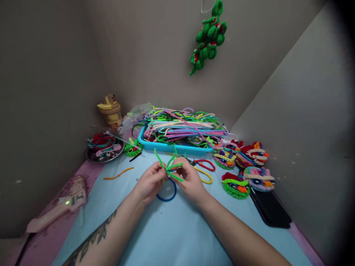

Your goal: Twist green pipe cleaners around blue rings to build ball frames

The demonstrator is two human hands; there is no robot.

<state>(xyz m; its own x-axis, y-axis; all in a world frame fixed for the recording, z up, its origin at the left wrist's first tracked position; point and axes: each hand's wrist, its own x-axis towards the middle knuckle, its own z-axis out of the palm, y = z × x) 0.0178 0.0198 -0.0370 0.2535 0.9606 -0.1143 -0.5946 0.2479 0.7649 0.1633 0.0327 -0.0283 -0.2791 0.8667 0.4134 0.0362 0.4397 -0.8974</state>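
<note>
Both my hands meet over the light blue table top point(172, 229). My left hand point(149, 181) and my right hand point(189, 179) pinch a bundle of bright green pipe cleaners point(169, 166) whose ends stick out in several directions. Each hand's fingers are closed on the bundle's middle. Just below the hands a dark blue ring point(167, 192) lies flat on the table. An orange pipe cleaner point(118, 173) lies loose to the left.
A blue tray point(155, 145) piled with coloured pipe cleaners stands behind. Red and yellow scissors point(204, 168), several finished pipe-cleaner pieces point(244, 166) and a black phone point(270, 210) lie right. A pink glue gun point(59, 205) and metal dish point(104, 147) sit left. A green ornament point(209, 37) hangs above.
</note>
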